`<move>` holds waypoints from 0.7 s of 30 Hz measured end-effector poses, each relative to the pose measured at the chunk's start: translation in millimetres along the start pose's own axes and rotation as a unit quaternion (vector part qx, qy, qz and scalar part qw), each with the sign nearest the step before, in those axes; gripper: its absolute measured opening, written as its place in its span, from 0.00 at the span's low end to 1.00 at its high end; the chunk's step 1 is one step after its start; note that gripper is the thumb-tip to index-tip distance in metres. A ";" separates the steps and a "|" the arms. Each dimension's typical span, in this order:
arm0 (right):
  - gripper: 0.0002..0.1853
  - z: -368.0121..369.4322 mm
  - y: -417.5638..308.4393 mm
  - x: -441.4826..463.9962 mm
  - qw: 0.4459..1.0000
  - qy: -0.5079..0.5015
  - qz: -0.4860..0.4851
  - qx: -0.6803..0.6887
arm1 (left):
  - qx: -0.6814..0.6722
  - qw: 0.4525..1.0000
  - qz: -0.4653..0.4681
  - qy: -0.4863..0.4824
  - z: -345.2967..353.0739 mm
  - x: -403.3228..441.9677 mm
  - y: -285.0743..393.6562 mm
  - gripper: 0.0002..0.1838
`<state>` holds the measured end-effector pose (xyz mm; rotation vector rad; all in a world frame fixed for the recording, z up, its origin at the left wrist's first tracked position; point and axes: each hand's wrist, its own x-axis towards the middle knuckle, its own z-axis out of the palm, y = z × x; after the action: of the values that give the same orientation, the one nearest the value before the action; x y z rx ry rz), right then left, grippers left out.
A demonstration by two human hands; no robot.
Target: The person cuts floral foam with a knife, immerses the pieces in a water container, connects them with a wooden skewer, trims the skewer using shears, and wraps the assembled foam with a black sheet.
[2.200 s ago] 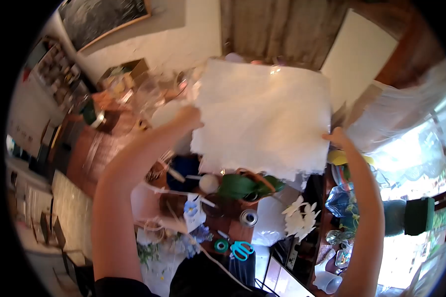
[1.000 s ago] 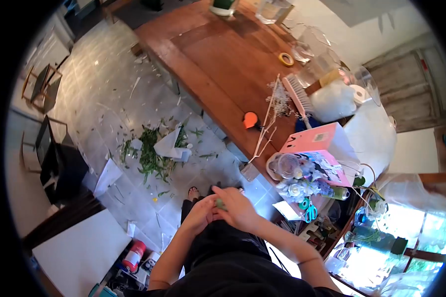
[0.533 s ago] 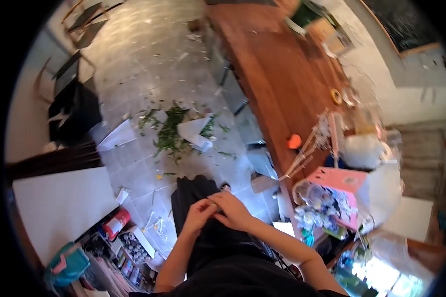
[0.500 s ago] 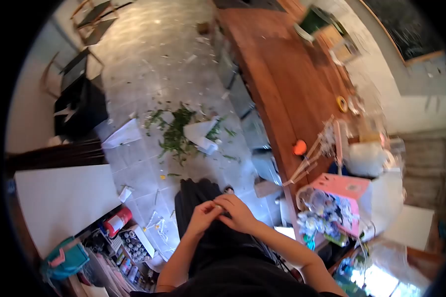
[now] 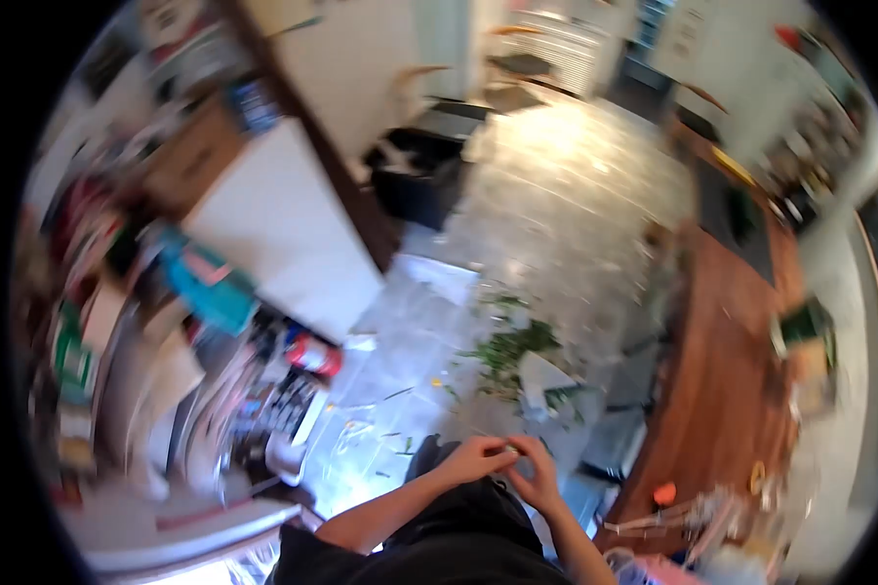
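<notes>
In front of my dark clothing, my left hand (image 5: 475,459) and my right hand (image 5: 535,474) meet at the fingertips. Both are closed in a pinch around something tiny between them, too small and blurred to name. Beyond the hands, a heap of cut green leaves (image 5: 513,353) lies on the grey floor, with a crumpled white sheet (image 5: 543,376) on its near right side.
To the right runs a long wooden table (image 5: 707,361) bearing an orange item (image 5: 664,493) and a tape roll (image 5: 757,476). Crowded shelves, a white board (image 5: 288,224), a teal bag (image 5: 205,283) and a red cylinder (image 5: 314,356) are at left. Black chairs stand further back.
My view has swung left and up, so the cluttered shelves and the far end of the room now show. Both hands stay together at the fingertips.
</notes>
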<state>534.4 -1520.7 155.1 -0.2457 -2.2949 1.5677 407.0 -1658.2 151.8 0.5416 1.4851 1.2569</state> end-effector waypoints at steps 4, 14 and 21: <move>0.25 3.3 -1.6 -0.6 0.999 -0.022 0.015 0.026 | 0.025 0.993 0.104 0.047 6.4 -26.9 4.1 0.15; 0.28 -5.6 -3.8 -8.5 0.998 -0.063 -0.026 0.009 | -0.113 0.987 0.009 0.112 30.1 -60.7 -21.8 0.19; 0.21 -183.5 167.7 -39.1 0.736 0.494 0.397 -0.237 | 0.068 0.992 0.023 0.107 -31.9 -87.2 -35.8 0.12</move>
<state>631.2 -1312.4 52.4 -1.8702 -1.6180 0.6457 417.0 -1757.2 152.7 0.5468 1.7568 1.2867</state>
